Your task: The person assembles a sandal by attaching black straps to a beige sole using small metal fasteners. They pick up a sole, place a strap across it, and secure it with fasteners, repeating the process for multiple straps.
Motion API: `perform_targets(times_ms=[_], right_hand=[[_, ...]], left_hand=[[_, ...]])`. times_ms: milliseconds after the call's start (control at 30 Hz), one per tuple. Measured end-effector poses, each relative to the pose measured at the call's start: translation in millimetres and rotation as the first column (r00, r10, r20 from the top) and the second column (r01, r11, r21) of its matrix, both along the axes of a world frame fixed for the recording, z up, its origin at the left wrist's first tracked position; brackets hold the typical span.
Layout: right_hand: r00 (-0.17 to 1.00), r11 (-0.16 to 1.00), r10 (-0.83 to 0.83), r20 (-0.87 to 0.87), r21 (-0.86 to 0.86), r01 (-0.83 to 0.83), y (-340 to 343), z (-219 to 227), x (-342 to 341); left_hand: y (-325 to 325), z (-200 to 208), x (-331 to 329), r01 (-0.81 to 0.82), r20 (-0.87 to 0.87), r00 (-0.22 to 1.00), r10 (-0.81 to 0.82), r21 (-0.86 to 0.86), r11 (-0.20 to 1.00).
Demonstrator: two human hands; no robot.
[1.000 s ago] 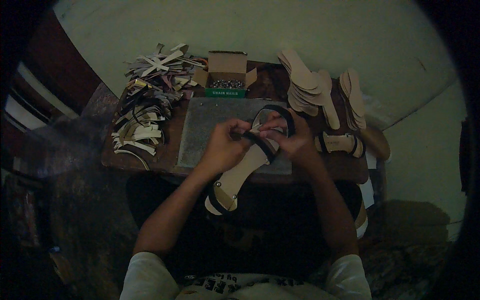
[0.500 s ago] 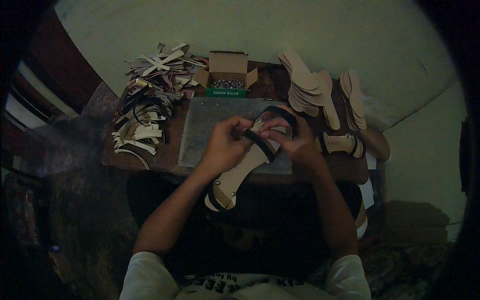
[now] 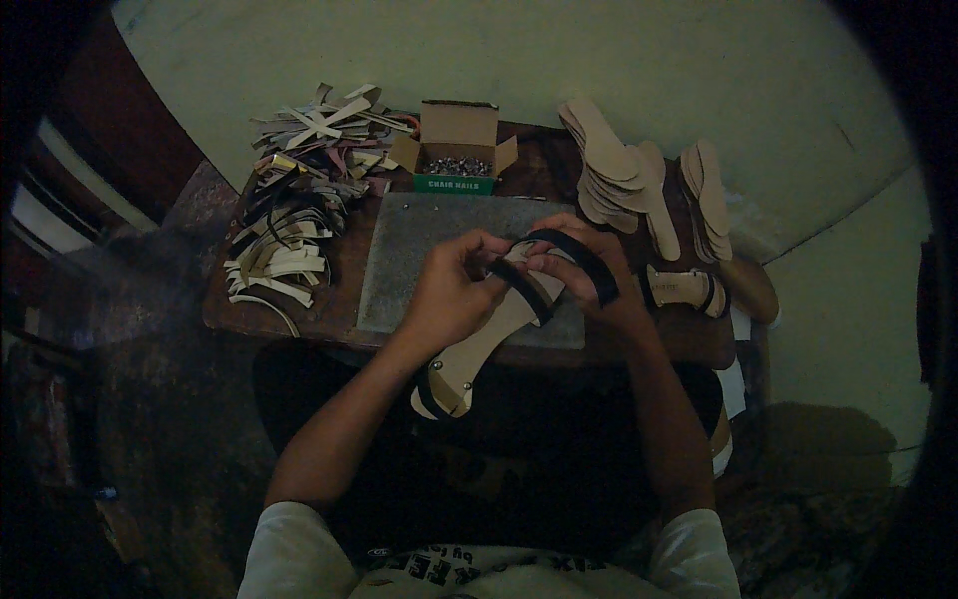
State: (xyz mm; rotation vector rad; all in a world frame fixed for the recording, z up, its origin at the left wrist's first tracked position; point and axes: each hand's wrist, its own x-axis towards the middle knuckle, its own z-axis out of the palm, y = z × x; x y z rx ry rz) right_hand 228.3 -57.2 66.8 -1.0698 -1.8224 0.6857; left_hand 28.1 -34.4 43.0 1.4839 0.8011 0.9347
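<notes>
A tan sandal sole (image 3: pixel 484 347) slants over the front of the table, its heel toward me. Silver nail heads and a black band sit at the heel, and another black strap crosses the front part. My left hand (image 3: pixel 454 290) is closed on the sole's left side by the front strap. Fingers bent inward, my right hand (image 3: pixel 604 265) grips a curved black strap (image 3: pixel 591 262) that arches over its fingers at the toe end. The fingertips of both hands nearly meet there and partly hide the toe.
A grey slab (image 3: pixel 399 260) lies under my hands on the brown table (image 3: pixel 339 324). Behind it stands an open nail box (image 3: pixel 454 184). Strap pieces (image 3: pixel 284 250) pile up at the left. Stacked tan soles (image 3: pixel 609 150) and a strapped sole (image 3: pixel 679 289) are at the right.
The black strap in my right hand has swung to the right and now arches over the fingers. My left hand and the sole have barely moved.
</notes>
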Motion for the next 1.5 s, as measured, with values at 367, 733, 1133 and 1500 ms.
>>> perform_targets(times_ms=[367,733,1133,1500], right_hand=[[0.998,0.999,-0.005,-0.064,-0.037,0.003,-0.6,0.5,-2.0],[0.994,0.986,-0.078,-0.08,-0.153,0.065,-1.3,-10.5,-1.0],[0.99,0.983,-0.089,0.113,-0.152,0.105,-1.0,-9.2,-3.0],[0.997,0.98,-0.082,-0.004,-0.184,0.08,6.3,-33.8,-3.8]], left_hand=[[-0.4,3.3,0.0,-0.007,-0.025,1.0,0.006,-0.018,1.0],[-1.3,-4.9,-0.3,0.012,-0.063,0.998,-0.006,0.101,0.995],[-3.4,-8.8,3.0,0.014,-0.052,0.999,-0.014,0.01,1.0],[-1.7,-21.0,6.2,-0.038,-0.103,0.994,0.045,0.075,0.996]])
